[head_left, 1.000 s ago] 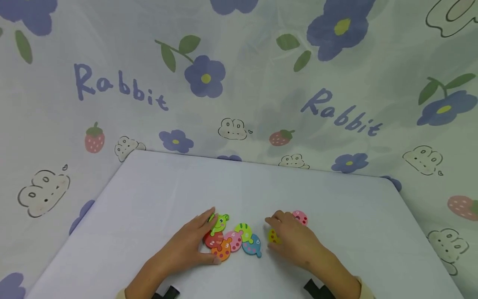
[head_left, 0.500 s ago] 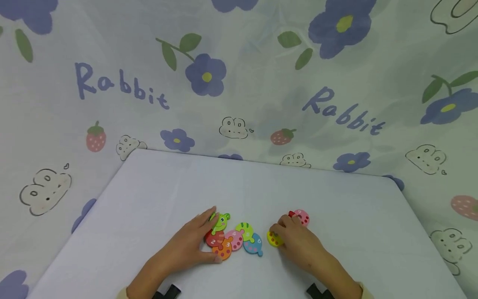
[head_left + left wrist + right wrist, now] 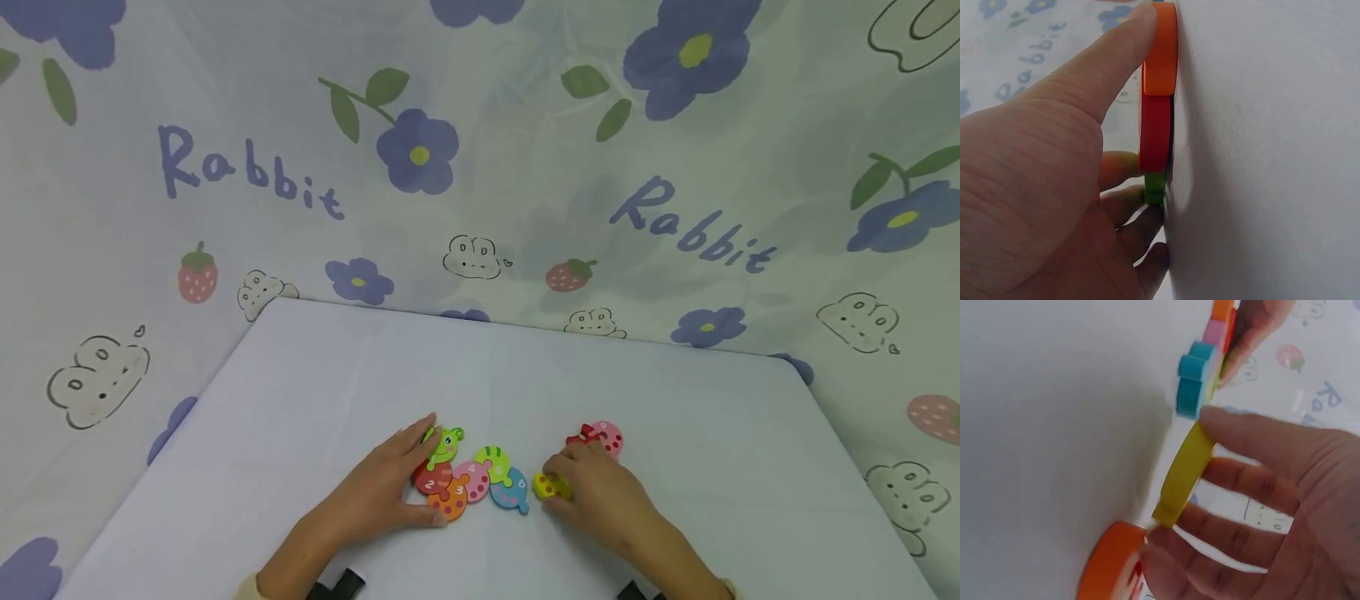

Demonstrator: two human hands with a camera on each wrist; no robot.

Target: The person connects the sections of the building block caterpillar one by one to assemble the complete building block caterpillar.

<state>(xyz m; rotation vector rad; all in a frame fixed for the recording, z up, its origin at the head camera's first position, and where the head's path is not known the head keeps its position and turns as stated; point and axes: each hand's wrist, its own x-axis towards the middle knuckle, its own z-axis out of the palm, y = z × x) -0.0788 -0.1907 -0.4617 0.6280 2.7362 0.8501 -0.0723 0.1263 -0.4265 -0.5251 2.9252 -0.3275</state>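
Note:
Numbered pieces form a joined caterpillar puzzle (image 3: pixel 471 482) on the white table: a green smiling head (image 3: pixel 446 446), then red, orange, pink, lime and a blue piece (image 3: pixel 508 489) marked 6. My left hand (image 3: pixel 378 487) holds the head end from the left, thumb against the orange piece (image 3: pixel 1161 56), fingers by the green head. My right hand (image 3: pixel 596 492) pinches a yellow spotted puzzle piece (image 3: pixel 1185 475) by its edges, thumb and fingertips at opposite ends. It is tilted, a short gap right of the blue piece's knob.
Beyond my right fingers lie a red piece (image 3: pixel 583 435) and a pink piece (image 3: pixel 611 437) marked 9, partly covered by the hand. An orange-edged piece (image 3: pixel 1107 565) shows low in the right wrist view. A printed cloth (image 3: pixel 480 167) hangs behind the table.
My right hand has shifted on the yellow piece and now tilts it between thumb and fingers, uncovering more of the red piece behind. My left hand has stayed in place on the puzzle.

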